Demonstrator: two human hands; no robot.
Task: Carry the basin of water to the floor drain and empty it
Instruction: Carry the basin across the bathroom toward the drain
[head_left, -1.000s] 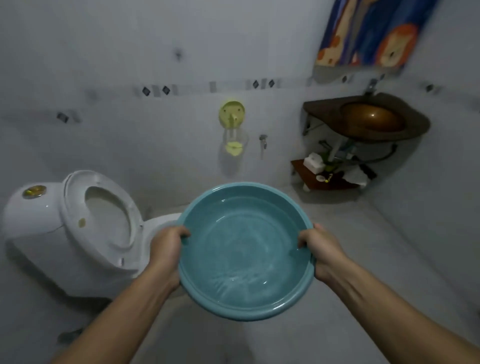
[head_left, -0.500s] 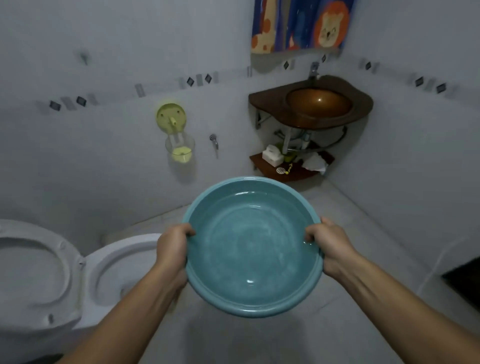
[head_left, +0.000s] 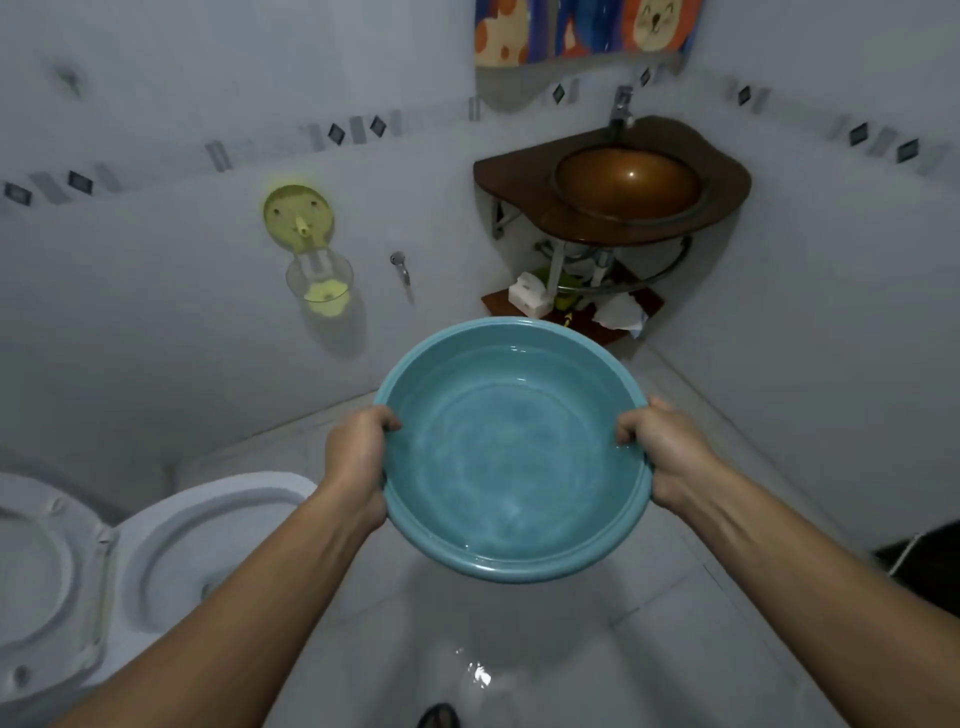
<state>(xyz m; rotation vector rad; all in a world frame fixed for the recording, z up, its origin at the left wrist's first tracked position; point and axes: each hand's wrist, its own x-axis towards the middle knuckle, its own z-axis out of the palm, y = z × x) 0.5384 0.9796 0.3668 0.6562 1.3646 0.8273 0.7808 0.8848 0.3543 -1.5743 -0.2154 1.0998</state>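
A round teal basin (head_left: 511, 447) with shallow rippling water hangs in the air in front of me, held roughly level above the pale tiled floor. My left hand (head_left: 358, 462) grips its left rim, thumb hooked over the edge. On the opposite side my right hand (head_left: 670, 457) grips the right rim the same way. A wet, shiny patch (head_left: 478, 675) shows on the floor below the basin. No floor drain is clearly visible.
An open white toilet (head_left: 171, 551) stands at the lower left, its lid (head_left: 36, 587) raised. A brown corner sink (head_left: 623, 187) hangs ahead right, with a cluttered low shelf (head_left: 571, 312) beneath. A yellow-green wall holder (head_left: 304, 239) and small tap (head_left: 400, 265) are on the wall. A dark object (head_left: 439, 717) lies at the bottom edge.
The view has swung right: the toilet slid to the lower left and the sink came toward the centre. Both hands keep hold of the basin, its water still rippling.
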